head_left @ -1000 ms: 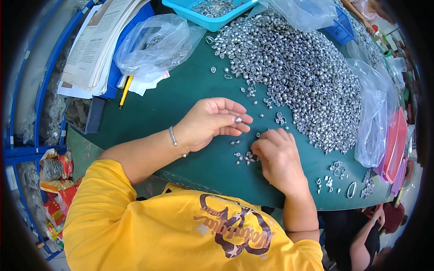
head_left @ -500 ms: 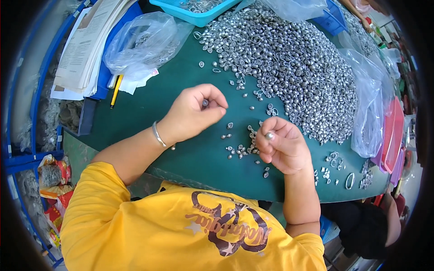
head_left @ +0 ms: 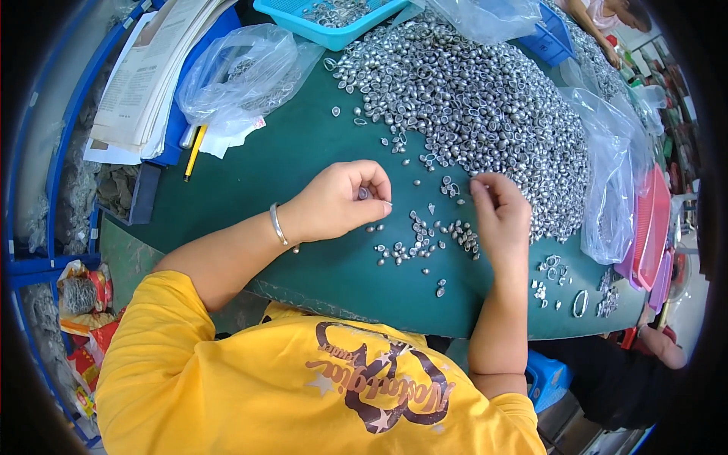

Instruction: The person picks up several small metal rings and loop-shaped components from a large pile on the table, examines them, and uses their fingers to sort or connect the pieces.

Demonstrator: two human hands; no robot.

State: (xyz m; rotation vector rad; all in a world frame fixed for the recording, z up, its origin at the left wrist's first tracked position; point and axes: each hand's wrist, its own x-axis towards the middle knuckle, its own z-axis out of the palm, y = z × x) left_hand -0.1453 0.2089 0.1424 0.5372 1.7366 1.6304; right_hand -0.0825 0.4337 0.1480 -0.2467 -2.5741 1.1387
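Observation:
My left hand (head_left: 345, 200) is curled closed above the green tabletop (head_left: 250, 189), with a small oval grey metal piece showing inside its fingers. A tiny pale edge shows at the thumb tip. Over to the right, my right hand (head_left: 502, 220) bends its finger and thumb together at the near edge of a big heap of small silvery metal pieces (head_left: 485, 98). What its fingertips hold, if anything, is hidden. Between the hands lies a loose scatter of teardrop and round metal pieces (head_left: 415, 246).
A blue basket (head_left: 334, 36) of metal parts stands at the back, beside a clear plastic bag (head_left: 243, 80). Papers (head_left: 140, 83) and a yellow pen (head_left: 195, 154) lie left. Rings and small parts (head_left: 580, 303) sit right, near red trays (head_left: 651, 227). Another person (head_left: 595, 26) sits at far right.
My right hand has turned over and moved up to the heap's edge; the round piece at its fingertips no longer shows. More pieces lie in the scatter. My left hand has shifted slightly right and nearer.

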